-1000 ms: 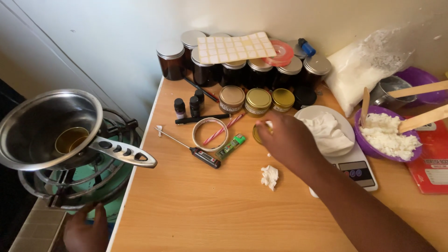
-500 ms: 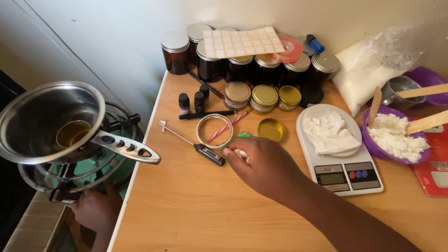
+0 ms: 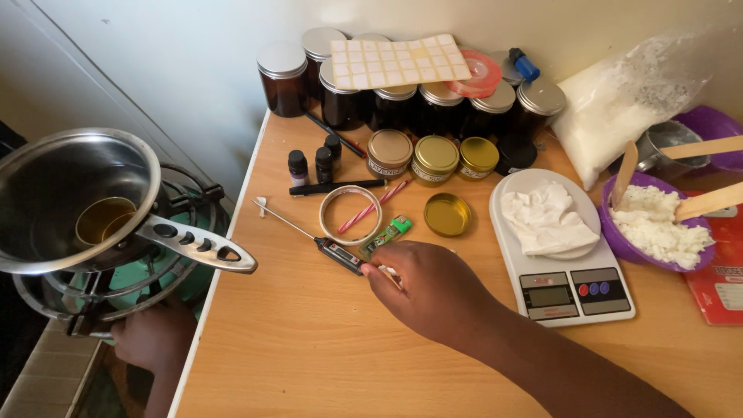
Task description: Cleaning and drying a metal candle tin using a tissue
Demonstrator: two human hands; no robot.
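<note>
Right hand [image 3: 422,290]: on table [image 3: 325,356], fingers curled round small white scrap [image 3: 386,270], fingertips touching black end of thermometer [image 3: 309,239]. Lighter [image 3: 385,236] just beside. Open gold tin [image 3: 447,214] near, behind hand. Left hand [image 3: 151,340]: low beneath stove [image 3: 116,290], under pot [image 3: 70,201]; grip cannot tell.

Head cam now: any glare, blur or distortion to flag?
Head view: glare on the steel pot rim and silver jar lids; wall top right overexposed; right hand slightly soft; table edge bows a little, a wide-angle effect; left hand in shadow.
</note>
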